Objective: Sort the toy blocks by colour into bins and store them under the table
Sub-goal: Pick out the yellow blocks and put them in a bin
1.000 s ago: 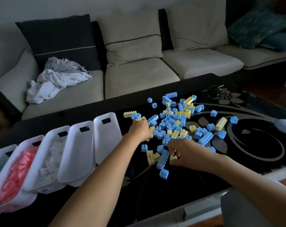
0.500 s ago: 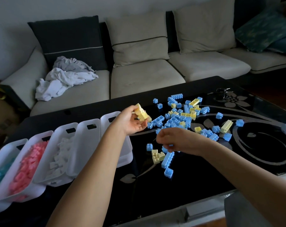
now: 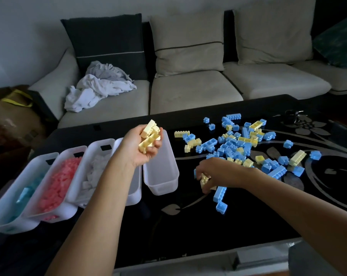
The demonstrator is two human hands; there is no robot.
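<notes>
My left hand (image 3: 142,148) is raised palm up over the white bins, holding a handful of yellow blocks (image 3: 149,136). It hangs above the rightmost bin (image 3: 160,176), which looks empty. My right hand (image 3: 214,174) rests on the table at the near edge of the pile, its fingers closed on yellow blocks (image 3: 204,181). A loose pile of blue and yellow blocks (image 3: 238,144) spreads over the black glass table (image 3: 188,226). To the left stand the bin of white blocks (image 3: 93,172), the bin of pink blocks (image 3: 59,182) and the bin of light blue blocks (image 3: 23,196).
Another white bin (image 3: 135,193) is mostly hidden under my left forearm. A beige sofa (image 3: 192,92) with cushions and crumpled clothes (image 3: 97,86) runs behind the table. Keys (image 3: 293,114) lie at the table's far right. A brown bag (image 3: 11,118) stands at the left.
My left hand lifted yellow blocks from the pile and carried them left over the bins. My right hand shifted and closed on yellow blocks at the pile's near edge.
</notes>
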